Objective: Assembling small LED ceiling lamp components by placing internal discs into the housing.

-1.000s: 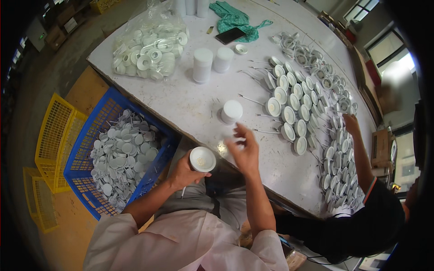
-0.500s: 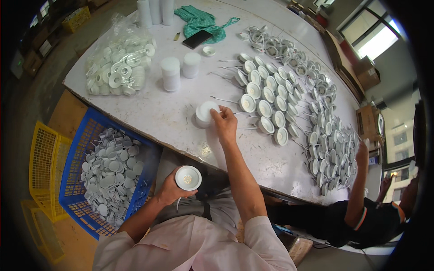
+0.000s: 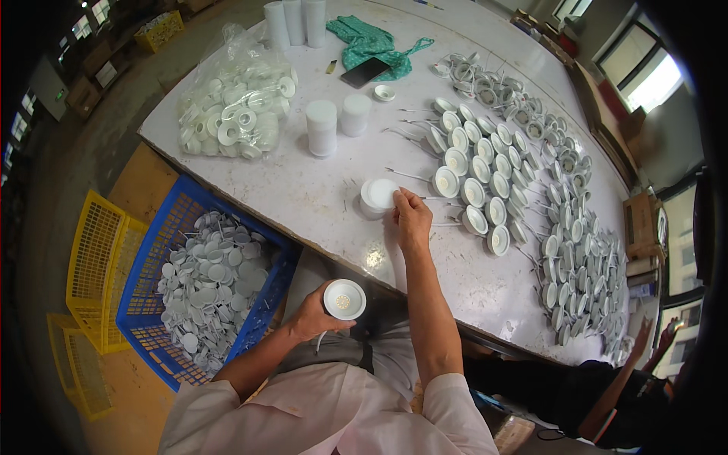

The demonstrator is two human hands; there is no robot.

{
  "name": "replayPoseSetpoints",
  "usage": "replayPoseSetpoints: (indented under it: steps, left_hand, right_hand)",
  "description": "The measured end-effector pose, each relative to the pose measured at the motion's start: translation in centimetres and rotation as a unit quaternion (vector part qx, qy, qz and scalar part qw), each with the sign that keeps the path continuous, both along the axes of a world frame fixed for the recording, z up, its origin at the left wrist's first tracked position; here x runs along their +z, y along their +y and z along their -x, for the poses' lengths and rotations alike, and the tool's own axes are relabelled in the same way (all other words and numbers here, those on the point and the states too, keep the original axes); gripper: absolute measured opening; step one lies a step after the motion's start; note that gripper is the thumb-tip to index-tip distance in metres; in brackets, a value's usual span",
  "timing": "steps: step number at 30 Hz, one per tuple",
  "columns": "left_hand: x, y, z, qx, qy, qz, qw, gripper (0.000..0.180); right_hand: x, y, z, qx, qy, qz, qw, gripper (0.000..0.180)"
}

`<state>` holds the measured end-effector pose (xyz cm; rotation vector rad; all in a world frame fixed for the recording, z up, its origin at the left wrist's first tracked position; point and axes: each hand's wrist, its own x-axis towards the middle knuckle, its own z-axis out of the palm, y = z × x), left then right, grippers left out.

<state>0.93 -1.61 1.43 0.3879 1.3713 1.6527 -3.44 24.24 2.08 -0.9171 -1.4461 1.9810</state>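
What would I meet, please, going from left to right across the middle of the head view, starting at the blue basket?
Blue basket of white pieces → left hand holding a white round fixture → low white stack → right hand at the stack's edge → rows of white fixtures on the table.

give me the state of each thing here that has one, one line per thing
left hand, closed around round white lamp
round white lamp, dotted front exposed, cable hanging
right hand, fingertips at edge of short white stack, grip unclear
short white stack, upright
clear bag, filled with white rings
blue basket, uncovered, heaped with white pieces
phone, flat, dark face up
green cloth, crumpled
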Motion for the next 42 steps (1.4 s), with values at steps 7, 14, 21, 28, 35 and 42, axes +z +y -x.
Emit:
replayPoseSetpoints:
  steps: [7, 14, 21, 28, 35, 42]
  left_hand:
    - [0.0, -0.1, -0.1, -0.013, -0.020, 0.002, 1.000, 0.066]
    - [0.2, 0.0, -0.1, -0.018, -0.024, 0.003, 1.000, 0.065]
    - [0.8, 0.5, 0.1, -0.019, -0.036, 0.005, 0.999, 0.065]
    - [1.7, 3.0, 0.2, -0.036, -0.007, 0.004, 0.999, 0.069]
    - [3.0, 6.0, -0.4, -0.034, 0.063, -0.006, 0.997, 0.077]
    - [1.7, 8.8, -0.9, -0.042, 0.207, -0.007, 0.977, 0.077]
  right_hand:
    - [0.9, -0.1, -0.1, 0.039, -0.016, -0.098, 0.994, 0.031]
    - [1.1, 0.5, -1.0, 0.034, 0.019, 0.003, 0.999, 0.032]
    - [1.4, 0.8, -4.6, -0.018, 0.094, 0.141, 0.985, 0.029]
    - [1.9, 0.5, -8.2, -0.059, 0.153, 0.161, 0.973, 0.023]
    - [2.1, 0.6, -11.8, -0.123, 0.149, 0.141, 0.971, 0.016]
    - [0.2, 0.9, -16.3, -0.144, 0.150, 0.162, 0.965, 0.011]
